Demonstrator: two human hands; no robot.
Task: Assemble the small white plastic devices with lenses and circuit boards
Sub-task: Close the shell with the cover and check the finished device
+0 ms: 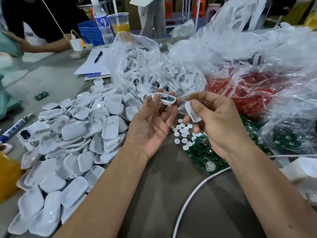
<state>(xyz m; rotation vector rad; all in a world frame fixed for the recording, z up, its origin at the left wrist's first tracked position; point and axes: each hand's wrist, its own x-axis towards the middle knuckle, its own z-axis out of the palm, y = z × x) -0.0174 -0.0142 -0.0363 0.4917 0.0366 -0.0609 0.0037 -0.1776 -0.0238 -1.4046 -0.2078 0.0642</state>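
My left hand (152,121) is raised palm up and pinches a white shell half (166,98) at its fingertips; a green circuit board shows inside that shell. My right hand (217,121) grips a white cover piece (193,111) between thumb and fingers, just right of the shell and apart from it. Below the hands lie several small white round lenses (182,133) and several green circuit boards (205,157) on the grey table. A big heap of white assembled devices (72,143) fills the left.
Crumpled clear bags (171,66) of white shells sit behind the hands, with a red bag (240,93) and bagged green boards (286,140) at right. A white cable (192,196) curves across the near table. A marker (14,129), a phone (25,134), papers and a pen (98,56) lie left.
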